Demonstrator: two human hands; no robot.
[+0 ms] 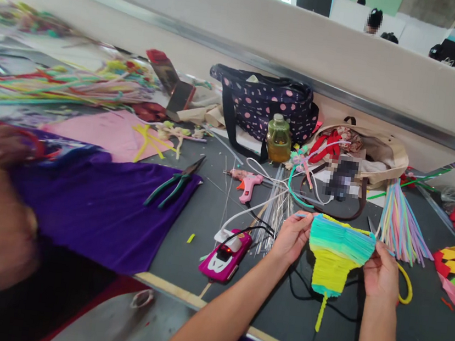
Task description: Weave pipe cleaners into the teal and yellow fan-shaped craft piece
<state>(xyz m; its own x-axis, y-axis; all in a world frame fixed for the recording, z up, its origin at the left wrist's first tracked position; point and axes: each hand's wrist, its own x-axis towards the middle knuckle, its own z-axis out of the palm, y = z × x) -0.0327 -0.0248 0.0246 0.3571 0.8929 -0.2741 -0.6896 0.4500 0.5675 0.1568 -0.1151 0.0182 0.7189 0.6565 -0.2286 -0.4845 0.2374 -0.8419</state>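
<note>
Between my two hands is a flat craft piece of pipe cleaners (pixel 332 255), turquoise across its wide top and yellow below, with a single yellow stem hanging down. My left hand (pixel 292 236) pinches its upper left corner. On the upper right corner, my right hand (pixel 383 270) is closed with thumb and fingers. A yellow loop (pixel 407 286), perhaps a scissors handle, shows beside my right wrist and is partly hidden. Just behind that hand lies a fanned bundle of pastel pipe cleaners (pixel 405 225). Thin silvery wires (pixel 273 220) spread out near my left hand.
A pink glue gun (pixel 249 184), magenta power strip (pixel 225 256) and pliers (pixel 176 182) lie leftward. A bottle (pixel 278 141) stands before a dotted bag (pixel 260 102). Another person's blurred hand (pixel 3 137) holds scissors over purple cloth (pixel 114 217). Cables cross the table.
</note>
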